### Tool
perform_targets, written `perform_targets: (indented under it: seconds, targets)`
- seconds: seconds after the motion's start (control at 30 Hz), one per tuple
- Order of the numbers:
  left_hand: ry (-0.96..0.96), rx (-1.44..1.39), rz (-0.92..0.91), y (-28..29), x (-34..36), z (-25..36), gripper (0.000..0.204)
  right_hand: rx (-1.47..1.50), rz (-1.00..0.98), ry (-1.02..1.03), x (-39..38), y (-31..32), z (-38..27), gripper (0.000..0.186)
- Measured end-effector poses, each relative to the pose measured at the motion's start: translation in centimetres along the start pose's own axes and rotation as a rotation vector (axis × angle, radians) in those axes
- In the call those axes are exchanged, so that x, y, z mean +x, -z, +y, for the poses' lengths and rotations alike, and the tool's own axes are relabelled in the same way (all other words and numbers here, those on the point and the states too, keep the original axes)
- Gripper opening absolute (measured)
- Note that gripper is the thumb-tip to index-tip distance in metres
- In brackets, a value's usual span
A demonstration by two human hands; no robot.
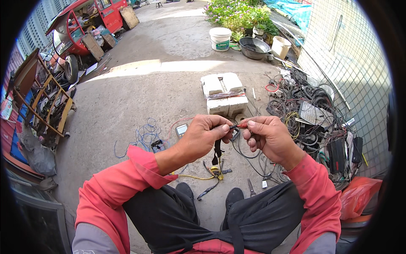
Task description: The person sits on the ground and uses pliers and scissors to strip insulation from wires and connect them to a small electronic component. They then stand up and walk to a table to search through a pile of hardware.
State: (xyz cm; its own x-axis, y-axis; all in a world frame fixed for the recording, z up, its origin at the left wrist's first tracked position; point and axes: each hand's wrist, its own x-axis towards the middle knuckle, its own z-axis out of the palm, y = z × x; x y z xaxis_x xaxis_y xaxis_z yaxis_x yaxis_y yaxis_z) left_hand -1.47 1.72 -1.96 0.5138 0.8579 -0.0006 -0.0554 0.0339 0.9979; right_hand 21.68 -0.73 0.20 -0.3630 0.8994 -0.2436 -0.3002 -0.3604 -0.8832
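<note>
In front of my knees, my left hand (205, 137) is closed, pinching the end of a black wire (232, 127) between thumb and forefinger. My right hand (268, 137) is closed on a small red connector (242, 125), its tip meeting the black wire; whether they are joined I cannot tell. A torn strip of black tape (217, 151) hangs below my left fingers. Beside my left wrist, a meter with a grey screen (181, 130) lies partly hidden. Between my shoes is a bundle of yellow and black wires (215, 171).
A white foam block (225, 91) stands ahead. Blue wire (148, 134) lies loose at left, scissors (251, 187) near my right shoe. Tangled cables (311, 97) heap along the mesh fence (355, 63). Further off are a white bucket (220, 40), a black basin (254, 47) and a red vehicle (112, 19).
</note>
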Motion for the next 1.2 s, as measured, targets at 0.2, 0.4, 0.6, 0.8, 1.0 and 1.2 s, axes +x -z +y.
perform_targets:
  seconds: [0.2, 0.4, 0.6, 0.8, 1.0, 1.2]
  targets:
    - [0.017, -0.026, -0.016, -0.18, 0.02, 0.06, 0.019, 0.056, -0.023, -0.043, 0.09, 0.29, -0.12, 0.023]
    - [0.005, -0.07, -0.037, -0.14, 0.13, -0.15, 0.019, 0.068, -0.042, -0.055, 0.22, 0.41, -0.07, 0.022]
    - [-0.002, -0.088, -0.038, -0.23, 0.2, -0.25, 0.019, 0.063, -0.026, -0.074, 0.09, 0.27, -0.22, 0.022]
    - [-0.018, -0.055, -0.025, -0.47, 0.2, -0.18, 0.018, 0.063, 0.002, -0.102, 0.07, 0.01, -0.29, 0.023]
    - [-0.016, -0.058, 0.001, -0.84, 0.05, 0.14, 0.017, 0.076, -0.039, -0.107, 0.15, 0.31, -0.13, 0.023]
    - [-0.028, -0.047, 0.012, -0.87, 0.02, 0.25, 0.016, 0.085, -0.088, -0.092, 0.21, 0.55, -0.07, 0.021]
